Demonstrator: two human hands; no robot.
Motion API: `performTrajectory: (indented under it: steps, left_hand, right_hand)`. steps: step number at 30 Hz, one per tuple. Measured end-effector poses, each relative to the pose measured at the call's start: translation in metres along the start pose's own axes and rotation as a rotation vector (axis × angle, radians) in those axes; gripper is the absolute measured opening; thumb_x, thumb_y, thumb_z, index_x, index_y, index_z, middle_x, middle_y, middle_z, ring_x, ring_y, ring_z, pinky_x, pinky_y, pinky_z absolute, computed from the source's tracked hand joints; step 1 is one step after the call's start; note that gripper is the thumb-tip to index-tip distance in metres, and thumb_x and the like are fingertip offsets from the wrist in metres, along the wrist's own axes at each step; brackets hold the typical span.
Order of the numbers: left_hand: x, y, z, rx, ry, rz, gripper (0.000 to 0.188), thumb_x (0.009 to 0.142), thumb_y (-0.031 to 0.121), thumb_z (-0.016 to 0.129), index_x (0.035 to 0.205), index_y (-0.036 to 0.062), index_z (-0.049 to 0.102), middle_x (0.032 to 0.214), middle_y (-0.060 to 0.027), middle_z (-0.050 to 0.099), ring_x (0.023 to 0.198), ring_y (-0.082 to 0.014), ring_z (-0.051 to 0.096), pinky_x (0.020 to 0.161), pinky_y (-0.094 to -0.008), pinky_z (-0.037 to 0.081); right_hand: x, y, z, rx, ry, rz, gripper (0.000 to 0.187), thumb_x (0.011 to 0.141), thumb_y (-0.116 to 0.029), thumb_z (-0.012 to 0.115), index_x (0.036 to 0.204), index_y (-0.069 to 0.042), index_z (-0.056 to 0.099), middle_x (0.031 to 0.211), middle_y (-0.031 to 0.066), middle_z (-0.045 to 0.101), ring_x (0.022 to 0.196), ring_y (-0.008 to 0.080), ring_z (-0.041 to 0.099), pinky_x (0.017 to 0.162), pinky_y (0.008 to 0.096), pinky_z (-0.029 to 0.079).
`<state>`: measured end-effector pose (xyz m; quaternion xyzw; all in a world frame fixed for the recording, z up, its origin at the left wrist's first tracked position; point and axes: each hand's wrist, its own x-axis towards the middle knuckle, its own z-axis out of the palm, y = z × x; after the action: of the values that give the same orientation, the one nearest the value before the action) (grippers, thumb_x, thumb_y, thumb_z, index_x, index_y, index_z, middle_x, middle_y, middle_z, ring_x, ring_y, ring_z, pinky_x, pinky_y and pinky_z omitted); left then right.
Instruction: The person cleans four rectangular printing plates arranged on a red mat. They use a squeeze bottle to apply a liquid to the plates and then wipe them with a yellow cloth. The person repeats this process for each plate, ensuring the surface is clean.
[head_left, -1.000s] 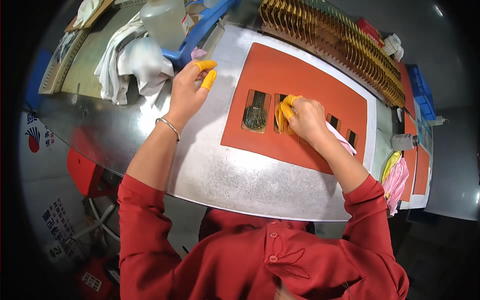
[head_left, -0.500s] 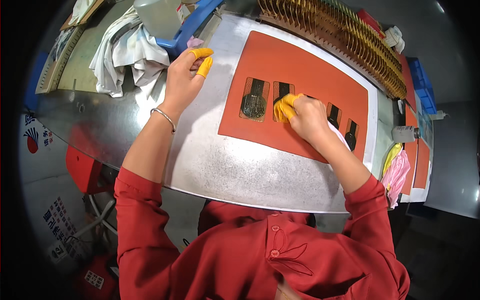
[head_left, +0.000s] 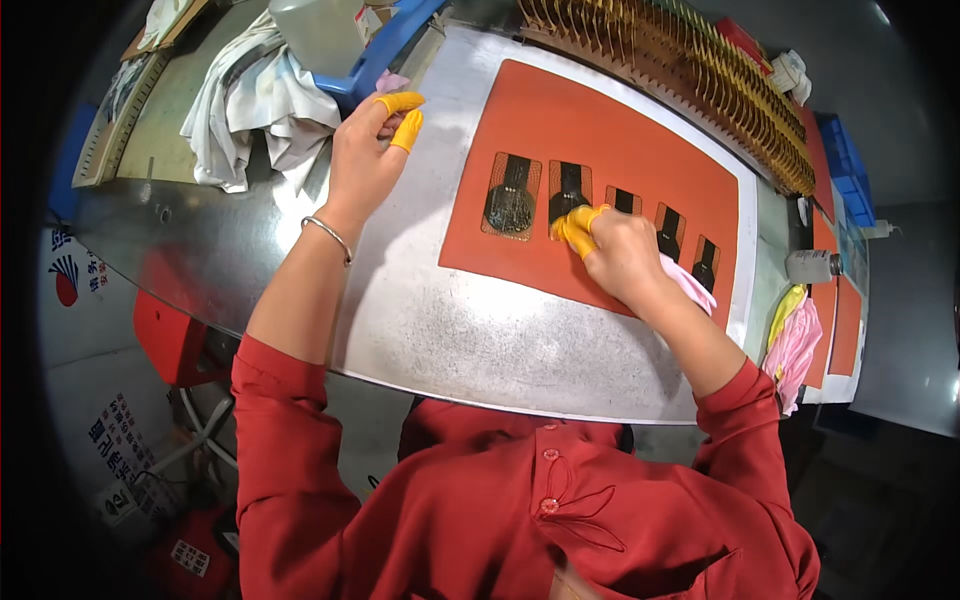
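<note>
My right hand [head_left: 610,245], in yellow finger cots, bends over the lower end of the second thin black-and-amber mesh-patterned piece [head_left: 571,182], its fingertips touching there. A pink cloth [head_left: 690,283] sticks out from under that palm, gripped by fingers I cannot fully see. Several such pieces lie in a slanting row on an orange-red mat [head_left: 590,110]; the leftmost piece [head_left: 512,195] is uncovered. Left of the mat, my left hand [head_left: 372,145] hovers near a blue bin. Its yellow-capped thumb and forefinger are apart with nothing between them, the other fingers curled.
A long rack of gold-coloured plates [head_left: 690,85] runs along the far edge. White cloths [head_left: 265,110] lie beside the blue bin [head_left: 385,60] at far left. At right are a small bottle [head_left: 812,266] and a pink cloth bundle [head_left: 797,345]. The metal table's edge [head_left: 500,405] curves before me.
My right hand has slid down toward me along the second piece, exposing its upper part and the third piece. More of the pink cloth shows. The left hand has hardly moved.
</note>
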<state>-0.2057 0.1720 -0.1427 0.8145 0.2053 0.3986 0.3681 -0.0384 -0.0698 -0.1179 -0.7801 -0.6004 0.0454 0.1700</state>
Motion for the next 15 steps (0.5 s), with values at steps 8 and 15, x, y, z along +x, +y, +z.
performTrajectory:
  steps: [8, 15]
  left_hand:
    - [0.002, 0.003, -0.001, -0.007, -0.003, -0.005, 0.017, 0.083, 0.004, 0.061, 0.099, -0.0008, 0.062, 0.089, -0.0072, 0.061, 0.074, -0.0141, 0.060, 0.070, -0.0235, 0.049]
    - [0.002, 0.003, 0.000, 0.012, -0.013, -0.002, 0.017, 0.084, 0.004, 0.060, 0.100, -0.0013, 0.062, 0.089, -0.0080, 0.062, 0.075, -0.0159, 0.061, 0.071, -0.0243, 0.049]
  right_hand:
    - [0.002, 0.011, 0.003, 0.002, 0.040, -0.041, 0.009, 0.073, -0.012, 0.066, 0.075, -0.003, 0.063, 0.071, 0.0143, 0.061, 0.061, 0.0316, 0.061, 0.056, 0.0421, 0.049]
    - [0.008, 0.012, 0.000, 0.010, 0.023, -0.112, 0.010, 0.072, -0.010, 0.065, 0.076, -0.002, 0.063, 0.071, 0.0144, 0.062, 0.062, 0.0309, 0.061, 0.055, 0.0412, 0.048]
